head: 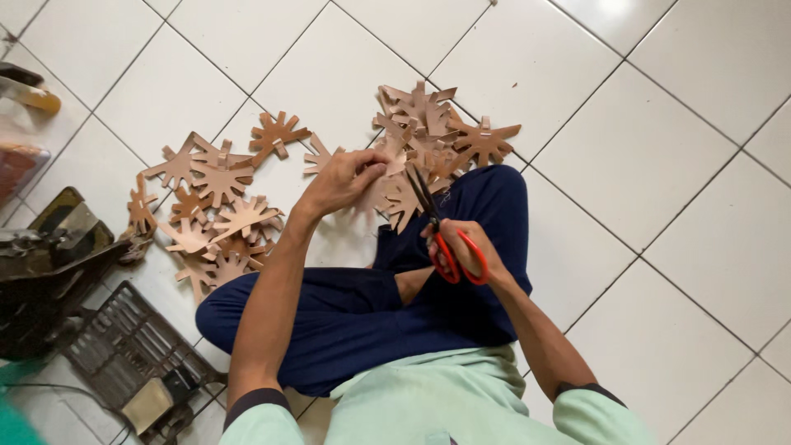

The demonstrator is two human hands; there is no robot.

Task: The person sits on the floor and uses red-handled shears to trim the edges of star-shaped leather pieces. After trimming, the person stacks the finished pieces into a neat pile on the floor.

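Observation:
I sit cross-legged on a white tiled floor. My left hand (342, 180) pinches a tan, splayed cut-out piece (397, 196) and holds it up over my knee. My right hand (461, 249) grips red-handled scissors (438, 227), fingers through the loops, the dark blades pointing up into the edge of that piece. Behind the hands lies a heap of similar tan cut-outs (428, 124). A second, wider heap of cut-outs (216, 206) lies on the floor to the left of my left forearm.
A dark metal machine (49, 264) and a black grid-like treadle (132, 354) stand at the lower left. A yellow-tipped object (29, 91) sits at the far left edge. My dark blue trouser legs (362, 305) fill the middle.

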